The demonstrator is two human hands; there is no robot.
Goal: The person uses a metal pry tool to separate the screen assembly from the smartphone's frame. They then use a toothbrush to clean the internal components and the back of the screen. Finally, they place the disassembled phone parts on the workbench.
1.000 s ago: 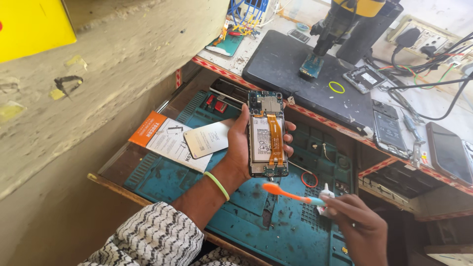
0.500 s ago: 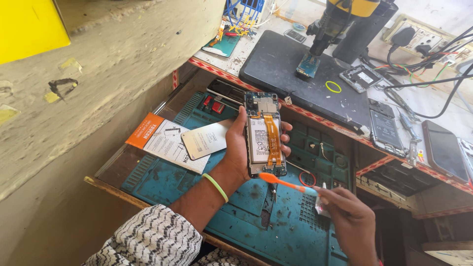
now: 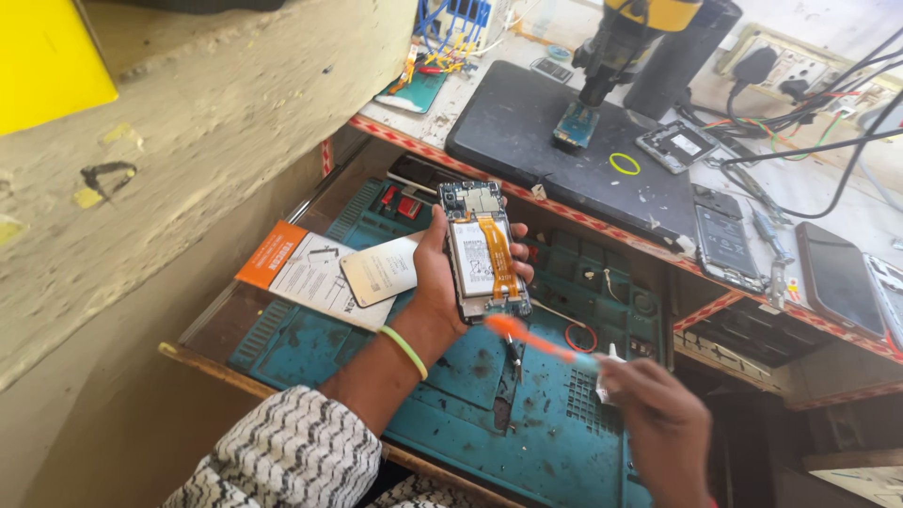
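Phone with its back cover off [image 3: 484, 252] sits upright in my left hand [image 3: 440, 282], fingers wrapped round both long edges, held above the middle of the teal repair mat [image 3: 527, 433]. You can see one white battery and one orange flex cable running down it, plus the board at the far end. My right hand [image 3: 654, 423] is closed around one orange-handled tool [image 3: 536, 341], with a bit of white stuff pinched in the same grip; the orange tip is right at the near end of the phone, and it's too blurred to say if it's actually touching.

Left of the phone on the mat: one white back cover [image 3: 381, 270] lying on top of one orange-and-white leaflet [image 3: 301, 273]. One pair of tweezers [image 3: 513, 356] lies just near the phone, and one red rubber band [image 3: 580, 337] to the right of it.

On the far shelf there's one black mat [image 3: 527, 150] with one microscope [image 3: 625, 47] standing over one small blue board [image 3: 576, 124], and one yellow-green rubber band [image 3: 624, 164] beside that. Further right I count two more phones lying flat: one with its back off [image 3: 724, 240] and one dark one [image 3: 837, 280].

One green band on my left wrist [image 3: 404, 350].
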